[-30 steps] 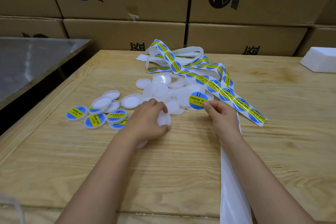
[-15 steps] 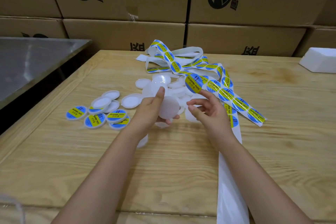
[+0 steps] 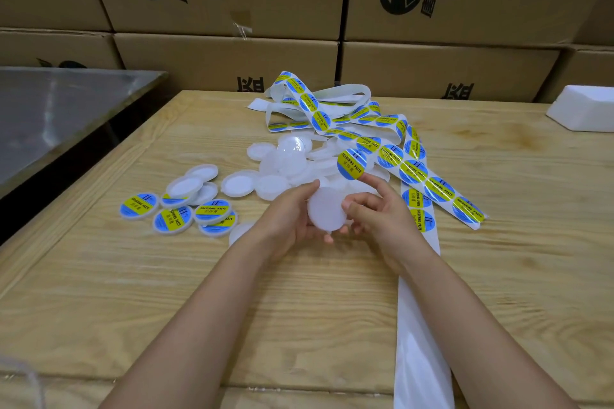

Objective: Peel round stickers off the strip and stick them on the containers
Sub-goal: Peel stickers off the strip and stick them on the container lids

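My left hand [image 3: 289,219] holds a plain white round container [image 3: 327,209] upright above the table, thumb on its top edge. My right hand [image 3: 378,209] touches the container's right side and carries a peeled blue and yellow round sticker [image 3: 351,164] stuck to its raised forefinger. The sticker strip [image 3: 412,169] lies coiled behind the hands, and its bare white backing [image 3: 418,335] runs under my right forearm to the near edge. A heap of unlabelled white containers [image 3: 285,163] lies just beyond my hands. Several labelled containers [image 3: 176,212] lie at the left.
The work goes on over a wooden table [image 3: 166,292]. A steel table [image 3: 59,109] stands to the left across a dark gap. Stacked cardboard boxes [image 3: 226,56] wall off the back. A white foam block [image 3: 584,109] rests at the far right.
My left hand picked a white container off the table and raised it. My right hand lifted the peeled sticker and came in beside the container.
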The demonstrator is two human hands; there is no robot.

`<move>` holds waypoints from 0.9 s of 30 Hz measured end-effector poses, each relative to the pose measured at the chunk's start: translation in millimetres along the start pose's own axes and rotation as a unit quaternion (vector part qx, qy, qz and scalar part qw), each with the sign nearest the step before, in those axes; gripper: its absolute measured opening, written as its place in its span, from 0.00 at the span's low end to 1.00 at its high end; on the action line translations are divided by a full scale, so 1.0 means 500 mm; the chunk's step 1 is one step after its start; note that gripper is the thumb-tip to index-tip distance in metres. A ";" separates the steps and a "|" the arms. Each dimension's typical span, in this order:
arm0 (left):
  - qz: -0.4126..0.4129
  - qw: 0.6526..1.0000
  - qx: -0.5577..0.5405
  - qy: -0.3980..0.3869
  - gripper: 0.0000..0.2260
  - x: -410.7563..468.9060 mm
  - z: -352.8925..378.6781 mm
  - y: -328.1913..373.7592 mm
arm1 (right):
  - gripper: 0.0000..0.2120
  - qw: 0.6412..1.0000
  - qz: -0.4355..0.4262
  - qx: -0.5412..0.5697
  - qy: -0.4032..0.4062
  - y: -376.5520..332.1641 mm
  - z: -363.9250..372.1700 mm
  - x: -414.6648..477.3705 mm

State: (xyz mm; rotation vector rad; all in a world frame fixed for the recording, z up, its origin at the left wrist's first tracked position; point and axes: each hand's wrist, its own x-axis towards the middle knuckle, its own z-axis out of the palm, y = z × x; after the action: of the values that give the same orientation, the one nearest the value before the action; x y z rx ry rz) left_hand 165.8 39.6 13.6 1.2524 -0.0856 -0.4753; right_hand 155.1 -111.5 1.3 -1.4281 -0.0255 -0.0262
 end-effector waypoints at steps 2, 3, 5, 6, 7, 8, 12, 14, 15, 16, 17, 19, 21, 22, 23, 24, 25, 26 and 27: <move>-0.001 0.999 -0.032 -0.017 0.16 -0.001 -0.003 0.001 | 0.24 1.000 0.004 0.022 0.011 0.001 -0.003 0.002; -0.001 0.999 -0.042 -0.026 0.16 -0.002 -0.004 0.001 | 0.24 1.000 0.004 0.024 0.017 0.001 -0.005 0.003; -0.001 0.998 -0.046 -0.041 0.16 -0.002 -0.004 0.001 | 0.23 1.000 0.000 0.011 0.029 0.002 -0.006 0.004; 0.002 0.998 -0.043 -0.038 0.16 0.000 -0.004 0.000 | 0.22 0.999 -0.006 0.005 0.036 0.001 -0.004 0.003; 0.006 0.999 -0.037 -0.026 0.16 0.002 -0.003 -0.002 | 0.21 0.999 -0.018 -0.002 0.049 0.002 -0.003 0.004; 0.010 1.000 -0.028 -0.007 0.16 0.005 -0.002 -0.004 | 0.18 0.997 -0.033 -0.012 0.072 0.002 -0.002 0.006; 0.018 0.999 0.012 0.033 0.15 0.011 0.001 -0.018 | 0.03 0.986 -0.076 -0.021 0.145 -0.002 -0.012 0.013; 0.015 0.999 0.022 0.033 0.16 0.010 0.000 -0.021 | 0.06 0.988 -0.062 -0.047 0.135 -0.004 -0.019 0.014; 0.015 0.999 0.025 0.030 0.16 0.010 -0.001 -0.022 | 0.07 0.989 -0.054 -0.063 0.121 -0.003 -0.021 0.014; 0.017 0.999 0.026 0.028 0.16 0.009 -0.001 -0.023 | 0.08 0.991 -0.046 -0.075 0.106 -0.002 -0.021 0.013; 0.018 0.999 0.024 0.027 0.16 0.008 -0.001 -0.023 | 0.09 0.991 -0.038 -0.086 0.093 0.001 -0.019 0.012; 0.019 0.999 0.020 0.027 0.17 0.007 0.000 -0.025 | 0.10 0.990 -0.025 -0.105 0.086 0.007 -0.015 0.010; 0.018 0.999 0.022 0.031 0.17 0.008 0.000 -0.026 | 0.12 0.989 -0.021 -0.116 0.089 0.011 -0.012 0.009; 0.019 0.999 0.019 0.032 0.17 0.009 0.001 -0.026 | 0.13 0.989 -0.021 -0.117 0.090 0.011 -0.011 0.009; 0.020 0.999 0.012 0.033 0.17 0.009 0.001 -0.026 | 0.14 0.989 -0.022 -0.117 0.090 0.012 -0.011 0.009; 0.022 0.999 0.005 0.033 0.16 0.010 0.001 -0.026 | 0.14 0.989 -0.023 -0.119 0.091 0.012 -0.010 0.009; 0.023 0.999 -0.001 0.033 0.16 0.010 0.001 -0.026 | 0.14 0.988 -0.024 -0.121 0.091 0.013 -0.009 0.009; 0.025 0.999 -0.007 0.032 0.16 0.010 0.002 -0.026 | 0.13 0.988 -0.025 -0.123 0.091 0.013 -0.009 0.009; 0.025 0.999 -0.012 0.030 0.16 0.010 0.002 -0.025 | 0.13 0.988 -0.027 -0.124 0.092 0.013 -0.008 0.009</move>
State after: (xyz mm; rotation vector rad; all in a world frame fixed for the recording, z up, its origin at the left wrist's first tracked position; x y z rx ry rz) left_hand 166.3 33.8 1.1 1.2372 -0.0599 -0.3927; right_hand 159.7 -114.6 -5.4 -1.6686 0.0942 -0.2128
